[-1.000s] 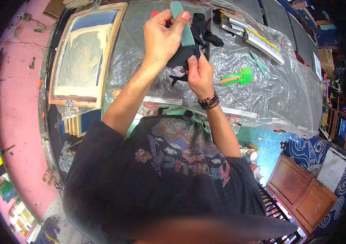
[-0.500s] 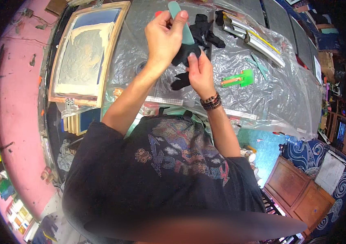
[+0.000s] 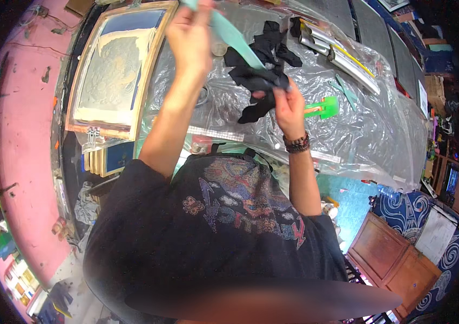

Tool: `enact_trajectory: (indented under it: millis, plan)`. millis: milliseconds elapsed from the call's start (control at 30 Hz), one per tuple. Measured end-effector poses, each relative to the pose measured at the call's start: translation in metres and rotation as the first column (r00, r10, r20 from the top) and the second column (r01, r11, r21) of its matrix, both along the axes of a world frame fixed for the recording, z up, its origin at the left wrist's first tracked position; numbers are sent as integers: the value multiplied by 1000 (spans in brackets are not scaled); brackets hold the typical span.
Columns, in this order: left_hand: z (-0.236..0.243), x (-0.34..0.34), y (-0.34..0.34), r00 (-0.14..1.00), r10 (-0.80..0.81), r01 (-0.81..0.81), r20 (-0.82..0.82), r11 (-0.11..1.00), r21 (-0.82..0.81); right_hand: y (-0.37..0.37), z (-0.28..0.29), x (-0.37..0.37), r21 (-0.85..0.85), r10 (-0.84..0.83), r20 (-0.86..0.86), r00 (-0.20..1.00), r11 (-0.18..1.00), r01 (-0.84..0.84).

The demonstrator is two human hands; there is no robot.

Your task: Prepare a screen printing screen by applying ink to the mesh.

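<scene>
My left hand (image 3: pixel 190 38), smeared by motion, is closed on one end of a long, flat, pale green strip (image 3: pixel 235 40). The strip slants down to the right, and its far end lies against a crumpled black cloth (image 3: pixel 256 80). With thumb and fingers, my right hand (image 3: pixel 290 108) pinches the right edge of that cloth. Part of the cloth hangs down beside the hand. More black cloth pieces (image 3: pixel 289 55) lie just beyond. Close to the right hand is a green scraper (image 3: pixel 324 107), its near end hidden behind the hand.
Clear plastic sheeting (image 3: pixel 370 127) covers the table. A wood-framed printing screen (image 3: pixel 112 75) stands at the left. Silver squeegee-like bars (image 3: pixel 343 56) and a pale green tool (image 3: pixel 344 90) lie to the right. A pink wall (image 3: pixel 27 140) rises at far left.
My left hand has moved up and left, drawing the strip outward at a slant. My right hand has shifted right and slightly down, spreading the black cloth.
</scene>
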State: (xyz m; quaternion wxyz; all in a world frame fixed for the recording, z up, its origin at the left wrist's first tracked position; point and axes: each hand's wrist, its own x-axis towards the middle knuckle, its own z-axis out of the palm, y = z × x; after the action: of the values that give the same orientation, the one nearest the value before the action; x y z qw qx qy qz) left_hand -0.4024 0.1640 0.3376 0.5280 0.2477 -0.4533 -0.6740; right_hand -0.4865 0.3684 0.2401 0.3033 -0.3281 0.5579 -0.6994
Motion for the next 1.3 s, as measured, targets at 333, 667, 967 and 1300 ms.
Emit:
enact_trajectory:
  millis: [333, 667, 967, 1300]
  plan:
    - [3, 28, -42, 998, 66, -63, 23, 991, -120, 28, 12, -39, 28, -96, 129, 987, 995, 94]
    - [1, 16, 3, 982, -172, 169, -83, 985, -40, -4, 57, -20, 93, 70, -67, 995, 994, -64]
    - [-19, 15, 14, 920, -387, 387, -56, 922, -26, -29, 86, 24, 435, 213, -427, 879, 900, -7]
    - [-17, 17, 1, 610, -742, 743, -277, 658, -125, -25, 46, 36, 37, 353, 252, 901, 927, -373]
